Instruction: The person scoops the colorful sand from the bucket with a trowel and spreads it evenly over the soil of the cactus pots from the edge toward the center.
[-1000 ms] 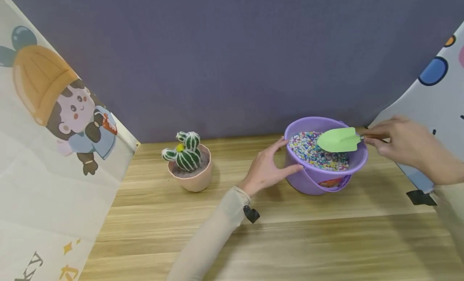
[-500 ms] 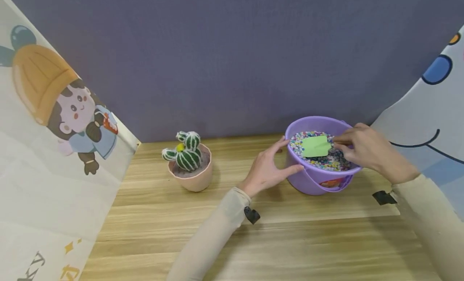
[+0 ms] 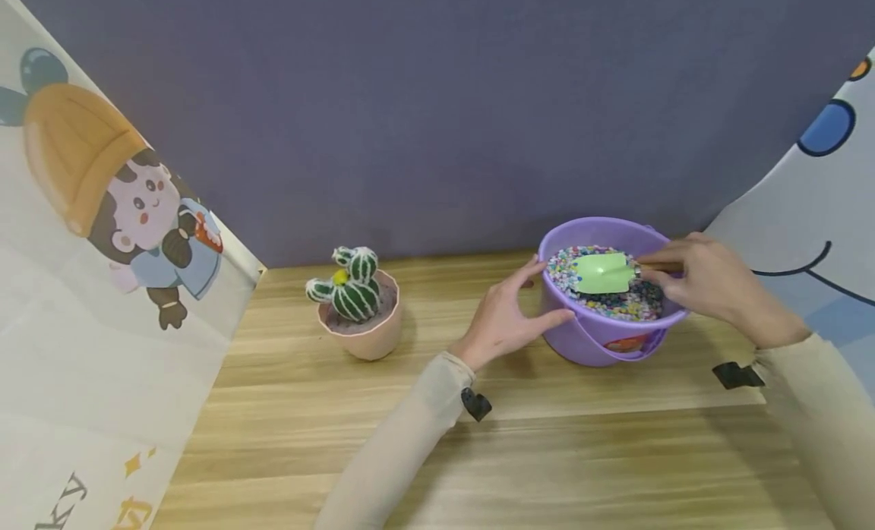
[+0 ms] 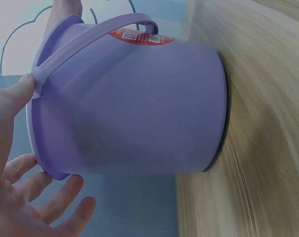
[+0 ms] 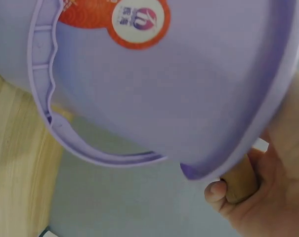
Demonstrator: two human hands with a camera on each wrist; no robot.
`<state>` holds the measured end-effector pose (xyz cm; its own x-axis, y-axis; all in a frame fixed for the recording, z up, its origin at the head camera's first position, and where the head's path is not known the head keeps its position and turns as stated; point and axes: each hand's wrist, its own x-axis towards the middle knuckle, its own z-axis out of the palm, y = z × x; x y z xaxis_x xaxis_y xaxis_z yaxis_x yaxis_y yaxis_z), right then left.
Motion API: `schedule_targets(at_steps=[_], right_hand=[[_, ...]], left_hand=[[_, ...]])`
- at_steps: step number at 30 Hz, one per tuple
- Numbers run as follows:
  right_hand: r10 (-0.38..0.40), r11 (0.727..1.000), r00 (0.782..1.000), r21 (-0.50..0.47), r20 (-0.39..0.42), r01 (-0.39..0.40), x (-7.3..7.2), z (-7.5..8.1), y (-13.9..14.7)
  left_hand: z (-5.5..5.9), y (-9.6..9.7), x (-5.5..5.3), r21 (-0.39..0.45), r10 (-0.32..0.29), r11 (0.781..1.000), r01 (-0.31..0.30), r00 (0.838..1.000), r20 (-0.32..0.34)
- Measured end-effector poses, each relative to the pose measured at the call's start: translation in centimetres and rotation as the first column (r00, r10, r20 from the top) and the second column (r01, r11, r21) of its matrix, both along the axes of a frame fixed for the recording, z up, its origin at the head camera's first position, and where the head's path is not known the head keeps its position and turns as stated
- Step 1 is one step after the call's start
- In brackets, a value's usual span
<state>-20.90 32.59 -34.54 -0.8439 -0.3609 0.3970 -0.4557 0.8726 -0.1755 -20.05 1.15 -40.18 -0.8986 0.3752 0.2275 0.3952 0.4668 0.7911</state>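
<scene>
My right hand (image 3: 714,283) grips the wooden handle (image 5: 240,180) of a small trowel with a light green blade (image 3: 604,273). The blade lies over the multicoloured beads (image 3: 618,308) inside a purple bucket (image 3: 588,344), toward the bucket's left half. Spread along the bucket's left side, my left hand (image 3: 502,321) touches the rim with thumb and fingertips. In the left wrist view the left thumb (image 4: 24,89) presses at the joint of the bucket's handle (image 4: 97,30), while the outer fingers stand off the wall.
To the left on the wood-grain tabletop (image 3: 287,431) stands a peach pot (image 3: 372,340) with a knitted cactus (image 3: 355,294). A dark grey-blue panel (image 3: 437,120) rises behind. Printed white panels (image 3: 82,378) flank both sides.
My right hand has come left, bringing the trowel down into the beads, then drawn slightly back right, with more of the blade showing now. The left hand stays at the rim.
</scene>
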Motion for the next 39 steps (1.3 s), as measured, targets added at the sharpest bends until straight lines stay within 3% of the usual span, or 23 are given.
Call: schedule_targets(at_steps=[7,15,23,39], right_hand=[[-0.014,0.998,1.0,-0.059,0.016,0.014,0.4,0.1,1.1],[-0.088,0.981,0.986,-0.157,0.142,0.11,1.2,0.5,1.5],[-0.12,0.979,0.977,-0.142,0.179,0.146,1.7,0.9,1.6],[-0.114,0.979,0.982,-0.15,0.153,0.137,2.2,1.7,1.7]], left_hand=[[0.0,-0.1,0.1,0.023,-0.002,1.0,0.002,1.0,-0.011],[-0.1,0.1,0.2,0.038,-0.01,0.999,0.011,1.0,-0.019],[-0.3,0.1,0.3,0.062,0.008,0.998,-0.007,1.0,-0.016],[-0.5,0.1,0.4,0.066,0.001,0.998,0.002,0.999,-0.037]])
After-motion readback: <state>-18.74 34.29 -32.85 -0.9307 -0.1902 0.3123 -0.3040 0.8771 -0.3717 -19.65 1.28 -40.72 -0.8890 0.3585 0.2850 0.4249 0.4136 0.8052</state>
